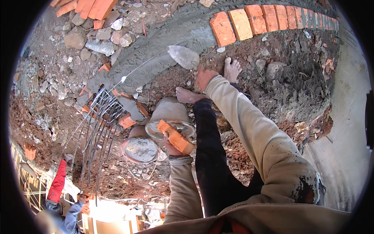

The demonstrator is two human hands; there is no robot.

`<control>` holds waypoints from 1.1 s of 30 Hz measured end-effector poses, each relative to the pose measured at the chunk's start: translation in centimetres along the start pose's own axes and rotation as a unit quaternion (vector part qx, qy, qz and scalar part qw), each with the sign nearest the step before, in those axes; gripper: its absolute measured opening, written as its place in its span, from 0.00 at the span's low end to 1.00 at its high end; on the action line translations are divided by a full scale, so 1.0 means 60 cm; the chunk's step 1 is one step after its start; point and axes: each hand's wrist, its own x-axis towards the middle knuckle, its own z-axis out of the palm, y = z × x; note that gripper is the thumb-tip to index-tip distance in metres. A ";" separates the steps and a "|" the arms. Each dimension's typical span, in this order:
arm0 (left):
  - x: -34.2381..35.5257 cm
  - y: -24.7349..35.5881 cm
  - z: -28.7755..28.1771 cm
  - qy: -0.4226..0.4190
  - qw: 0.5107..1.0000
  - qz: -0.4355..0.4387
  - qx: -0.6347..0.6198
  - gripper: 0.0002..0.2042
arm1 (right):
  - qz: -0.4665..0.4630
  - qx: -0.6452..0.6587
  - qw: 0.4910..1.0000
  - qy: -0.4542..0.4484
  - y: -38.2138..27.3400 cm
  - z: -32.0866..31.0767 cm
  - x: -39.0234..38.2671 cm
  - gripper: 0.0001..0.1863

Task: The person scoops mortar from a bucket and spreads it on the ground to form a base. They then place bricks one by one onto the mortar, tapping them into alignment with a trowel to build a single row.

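My right hand (205,78) is closed round a trowel, its handle hidden in my fist. The trowel's pointed, mortar-smeared blade (183,57) lies over the near edge of a curved bed of wet grey mortar (150,64). In my left hand (170,146) I grip an orange brick (177,139), held tilted above a large bucket (168,111). Beyond my right hand, a row of bricks (256,19) stands side by side on the mortar, curving off to the right. A thin string (138,67) runs over the bed.
Beside the large bucket sits a smaller bucket (141,150) with grey contents. Thin metal rods (97,128) stick out at left. Rubble stones (75,38) and loose bricks (97,8) lie upper left. My bare feet (232,69) stand on rough soil. Another person (70,218) is at lower left.
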 end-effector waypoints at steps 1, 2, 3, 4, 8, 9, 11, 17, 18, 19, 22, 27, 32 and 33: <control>0.002 0.001 0.003 -0.013 1.000 -0.012 0.002 0.24 | 0.030 0.023 0.999 0.017 0.019 0.001 0.007 0.18; 0.004 0.005 0.005 -0.020 0.999 -0.019 0.015 0.25 | 0.067 0.037 0.997 0.024 0.041 0.004 0.000 0.18; 0.003 0.012 0.006 -0.023 0.999 -0.019 0.025 0.25 | 0.095 0.052 0.994 0.027 0.053 0.007 -0.007 0.18; 0.001 0.016 0.009 -0.029 0.999 -0.025 0.036 0.25 | 0.129 0.064 0.989 0.031 0.063 0.012 -0.019 0.19; 0.005 0.013 0.035 0.049 0.997 0.012 0.053 0.26 | 0.048 0.139 0.989 0.010 0.055 0.054 -0.069 0.25; 0.004 0.010 0.048 0.060 0.997 0.025 0.047 0.26 | 0.057 0.183 0.980 0.052 0.054 0.062 -0.061 0.23; 0.001 0.003 0.065 0.059 0.996 0.024 0.056 0.25 | 0.086 0.207 0.963 0.150 0.062 0.067 -0.017 0.20; 0.002 -0.006 0.063 0.018 0.997 0.001 0.078 0.25 | 0.146 0.393 0.890 0.177 0.017 0.005 0.052 0.16; 0.002 -0.010 0.073 0.023 0.996 0.013 0.080 0.26 | 0.177 0.469 0.857 0.119 0.009 -0.023 0.049 0.16; -0.001 -0.013 0.081 0.027 0.996 0.025 0.082 0.26 | 0.194 0.498 0.838 0.112 0.010 -0.029 0.050 0.16; -0.007 -0.020 0.101 0.019 0.998 -0.009 0.064 0.28 | 0.163 0.614 0.768 0.085 0.062 0.010 0.052 0.16; -0.013 -0.020 0.129 -0.009 0.996 -0.044 0.070 0.29 | 0.151 0.549 0.821 0.035 0.053 0.046 0.050 0.15; -0.003 -0.025 0.090 0.005 1.000 -0.006 0.023 0.28 | 0.105 0.478 0.870 -0.055 -0.069 0.039 0.026 0.17; -0.007 -0.023 0.089 -0.014 1.000 -0.017 0.021 0.28 | 0.114 0.491 0.861 -0.068 -0.081 0.048 0.022 0.17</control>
